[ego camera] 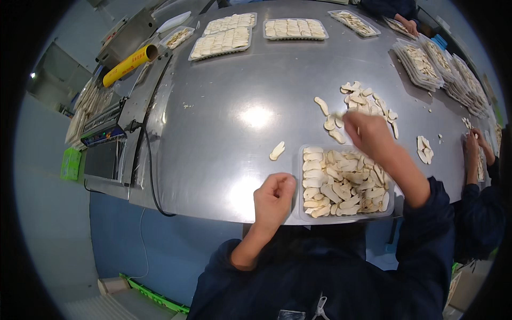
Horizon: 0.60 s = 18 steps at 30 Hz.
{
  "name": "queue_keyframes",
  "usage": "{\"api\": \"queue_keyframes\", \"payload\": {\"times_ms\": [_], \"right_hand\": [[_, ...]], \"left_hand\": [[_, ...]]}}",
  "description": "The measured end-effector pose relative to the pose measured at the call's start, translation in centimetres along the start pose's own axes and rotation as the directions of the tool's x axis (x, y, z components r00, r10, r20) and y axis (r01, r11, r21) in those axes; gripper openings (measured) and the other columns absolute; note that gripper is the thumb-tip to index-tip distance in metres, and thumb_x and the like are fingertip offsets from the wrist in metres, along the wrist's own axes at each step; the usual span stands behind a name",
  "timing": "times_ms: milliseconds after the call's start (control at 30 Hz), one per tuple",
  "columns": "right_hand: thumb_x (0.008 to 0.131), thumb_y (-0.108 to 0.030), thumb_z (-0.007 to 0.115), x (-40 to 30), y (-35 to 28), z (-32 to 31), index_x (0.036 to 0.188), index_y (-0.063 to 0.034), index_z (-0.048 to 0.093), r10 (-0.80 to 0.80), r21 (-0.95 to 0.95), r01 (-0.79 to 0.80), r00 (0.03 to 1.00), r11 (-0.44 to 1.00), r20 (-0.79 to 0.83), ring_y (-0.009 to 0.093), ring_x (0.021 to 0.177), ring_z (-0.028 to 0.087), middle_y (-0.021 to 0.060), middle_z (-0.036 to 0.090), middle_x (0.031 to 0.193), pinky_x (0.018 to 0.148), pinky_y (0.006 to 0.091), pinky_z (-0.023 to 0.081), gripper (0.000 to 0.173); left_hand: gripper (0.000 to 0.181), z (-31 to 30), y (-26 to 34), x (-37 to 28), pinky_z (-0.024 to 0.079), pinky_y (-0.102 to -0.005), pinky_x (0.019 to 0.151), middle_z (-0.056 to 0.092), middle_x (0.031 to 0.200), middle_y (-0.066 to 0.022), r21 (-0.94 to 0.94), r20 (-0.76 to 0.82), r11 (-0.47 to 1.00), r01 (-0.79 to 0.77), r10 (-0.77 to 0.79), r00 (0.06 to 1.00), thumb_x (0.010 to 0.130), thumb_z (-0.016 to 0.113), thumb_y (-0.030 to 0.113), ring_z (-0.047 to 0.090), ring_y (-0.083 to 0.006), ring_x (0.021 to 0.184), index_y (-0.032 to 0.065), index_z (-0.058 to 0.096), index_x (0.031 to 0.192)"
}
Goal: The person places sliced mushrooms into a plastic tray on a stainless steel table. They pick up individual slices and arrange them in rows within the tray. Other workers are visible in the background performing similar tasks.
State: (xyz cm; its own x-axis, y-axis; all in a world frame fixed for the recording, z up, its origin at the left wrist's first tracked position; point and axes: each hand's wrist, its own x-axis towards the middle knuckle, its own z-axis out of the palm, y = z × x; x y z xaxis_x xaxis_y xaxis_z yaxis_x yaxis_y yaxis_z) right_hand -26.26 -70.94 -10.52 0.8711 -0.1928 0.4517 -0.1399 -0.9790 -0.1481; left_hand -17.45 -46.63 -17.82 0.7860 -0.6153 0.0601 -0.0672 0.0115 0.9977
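Note:
A clear plastic tray lies at the table's near edge, full of sliced mushrooms; along its left side the slices lie in a neat overlapping column. Just left of the tray, my left hand is held with curled fingers; whether anything is between them cannot be told. My right hand, slightly blurred, reaches over the tray's far edge to a loose pile of mushroom slices, its fingertips beside several scattered slices; its grip is unclear. One single slice lies on the metal table beyond my left hand.
Filled trays stand at the far side, stacked trays at the right. Co-workers' hands show far right and at the right edge. At left are a wrapping machine, its black cable and a yellow tube.

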Motion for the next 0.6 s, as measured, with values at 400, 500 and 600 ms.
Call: {"api": "queue_keyframes", "payload": {"times_ms": [400,500,600], "right_hand": [[0.072,-0.009,0.073,-7.4,-10.9,-1.9,0.093,0.0006,0.061,-0.057,0.356,0.015,0.993,0.934,0.106,0.022,0.054,0.061,0.0090,0.061,0.067,0.048,0.0305,0.049,0.026],[0.072,-0.010,0.074,-7.3,-10.7,-1.9,0.091,-0.0013,0.063,-0.018,0.417,-0.062,0.983,0.907,0.185,0.023,0.052,0.061,0.0079,0.061,0.062,0.048,0.0308,0.049,0.024],[0.072,-0.010,0.073,-7.0,-10.3,-1.5,0.089,-0.0027,0.063,-0.011,0.460,-0.091,0.977,0.883,0.214,0.023,0.051,0.061,0.0071,0.060,0.060,0.047,0.0310,0.049,0.021]], "left_hand": [[0.017,-0.9,4.3,-2.8,0.032,-0.0167,0.044,0.054,0.063,0.0020,-0.147,0.448,0.876,0.459,-0.355,0.821,0.094,0.054,0.016,0.043,-0.0021,0.048,0.0014,0.059,0.088],[0.017,-1.0,4.2,-2.8,0.031,-0.0165,0.044,0.054,0.062,0.0024,-0.132,0.463,0.872,0.471,-0.366,0.807,0.094,0.055,0.016,0.042,-0.0018,0.047,0.0015,0.059,0.086],[0.018,-1.2,4.1,-2.4,0.033,-0.0167,0.045,0.054,0.062,0.0023,-0.116,0.465,0.869,0.481,-0.381,0.800,0.093,0.056,0.016,0.043,-0.0019,0.049,0.0003,0.061,0.087]]}}
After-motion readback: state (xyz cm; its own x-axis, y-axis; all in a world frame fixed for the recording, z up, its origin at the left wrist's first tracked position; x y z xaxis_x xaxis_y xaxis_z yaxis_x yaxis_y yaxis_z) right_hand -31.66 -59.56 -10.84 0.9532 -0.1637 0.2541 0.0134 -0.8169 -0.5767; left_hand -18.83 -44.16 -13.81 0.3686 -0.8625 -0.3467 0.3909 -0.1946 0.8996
